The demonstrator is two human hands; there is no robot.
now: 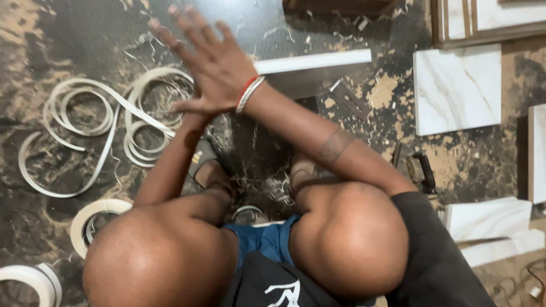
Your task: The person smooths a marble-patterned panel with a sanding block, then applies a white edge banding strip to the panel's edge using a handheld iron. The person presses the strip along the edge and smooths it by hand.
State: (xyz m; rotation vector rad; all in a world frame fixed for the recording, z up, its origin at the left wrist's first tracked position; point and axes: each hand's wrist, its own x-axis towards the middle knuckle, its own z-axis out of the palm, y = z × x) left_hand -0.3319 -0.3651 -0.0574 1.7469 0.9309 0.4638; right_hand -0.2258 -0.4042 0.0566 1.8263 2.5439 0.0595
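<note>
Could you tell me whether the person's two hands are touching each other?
Touching: the head view shows the right hand pressed flat over the left hand, no gap between.

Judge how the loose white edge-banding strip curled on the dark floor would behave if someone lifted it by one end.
The loose white edge-banding strip would probably flop and trail, since it lies in thin, slack loops. It looks light for its length: flat, narrow, ribbon-like. It may spring back toward a curl, as its coils hold rounded shapes on the dark floor unaided.
</note>
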